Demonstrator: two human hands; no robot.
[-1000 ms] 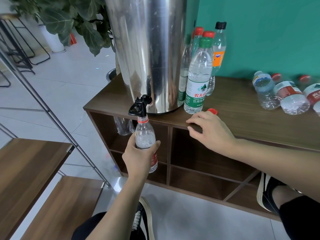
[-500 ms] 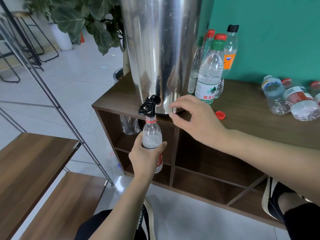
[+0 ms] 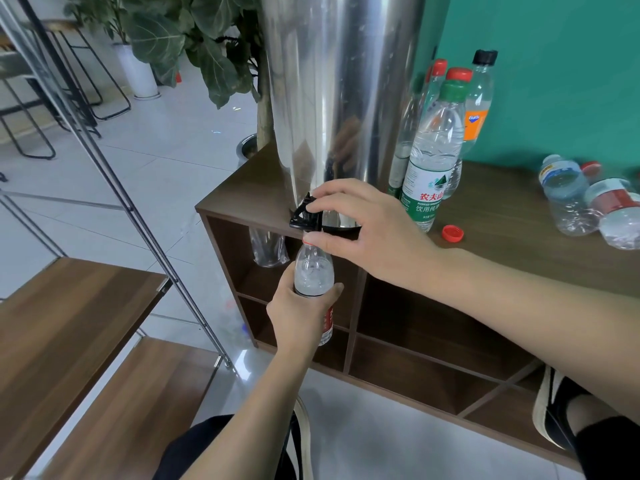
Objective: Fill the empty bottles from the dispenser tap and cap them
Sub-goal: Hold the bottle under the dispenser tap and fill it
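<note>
Left hand [image 3: 298,315] fingers clamped round bottle [image 3: 314,271] under tap [image 3: 304,216]; right hand [image 3: 374,233] fingers curled, pinching tap.

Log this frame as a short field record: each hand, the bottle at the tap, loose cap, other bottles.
left hand: grips bottle under tap
right hand: fingers on tap lever
bottle: uncapped, upright, mouth at spout
loose cap: red, on cabinet top
dispenser: steel, on cabinet top
upright bottles: capped, beside dispenser
lying bottles: at right

wooden cabinet [image 3: 519,251], dispenser [image 3: 339,98], bottles [image 3: 433,161], cap [image 3: 452,233]
</note>
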